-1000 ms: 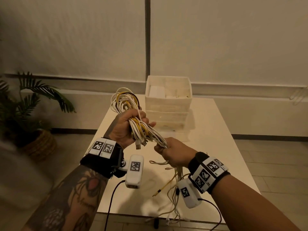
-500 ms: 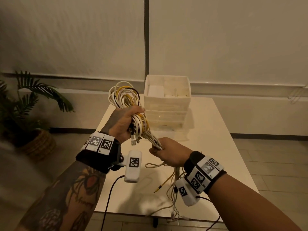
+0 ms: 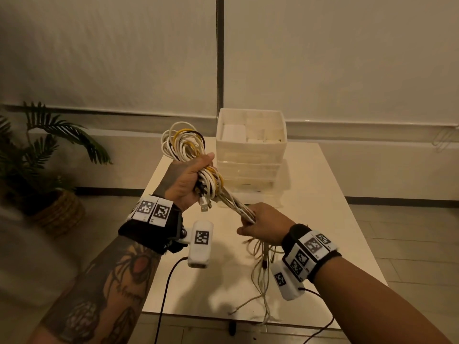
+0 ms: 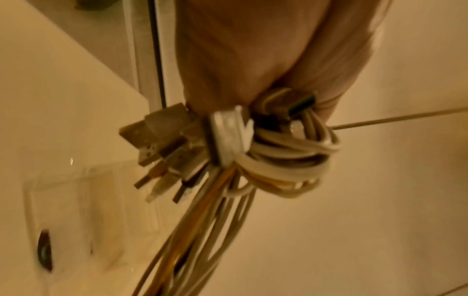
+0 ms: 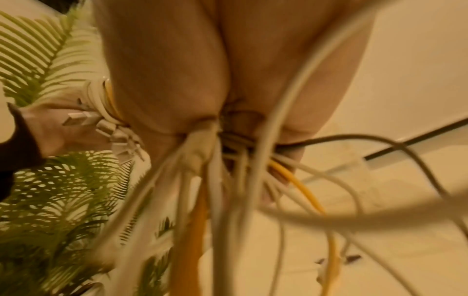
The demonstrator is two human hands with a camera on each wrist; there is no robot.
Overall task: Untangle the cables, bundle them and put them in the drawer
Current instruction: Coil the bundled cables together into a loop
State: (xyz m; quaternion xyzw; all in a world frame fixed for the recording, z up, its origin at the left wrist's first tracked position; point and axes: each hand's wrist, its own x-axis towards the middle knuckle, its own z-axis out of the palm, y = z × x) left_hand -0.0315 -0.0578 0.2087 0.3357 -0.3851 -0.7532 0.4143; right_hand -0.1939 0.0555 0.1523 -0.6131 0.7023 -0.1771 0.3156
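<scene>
A bunch of white, yellow and black cables (image 3: 185,144) is looped into a coil above the table. My left hand (image 3: 190,181) grips the coil in its fist, with several USB plugs (image 4: 162,144) sticking out below the fingers. From the fist the strands run taut down to the right into my right hand (image 3: 263,225), which holds them bunched together. Below that hand the loose cable ends (image 3: 262,274) dangle onto the table and over its front edge. The white drawer unit (image 3: 250,155) stands behind the hands at the back of the table.
The white table (image 3: 335,219) stretches out to the right of my hands. A potted palm in a woven basket (image 3: 49,209) stands on the floor at the left. Closed blinds cover the wall behind. Black leads hang from both wrist cameras.
Both hands have drifted a little to the right and apart, pulling the strands between them straighter. The dangling ends have swung beneath my right hand.
</scene>
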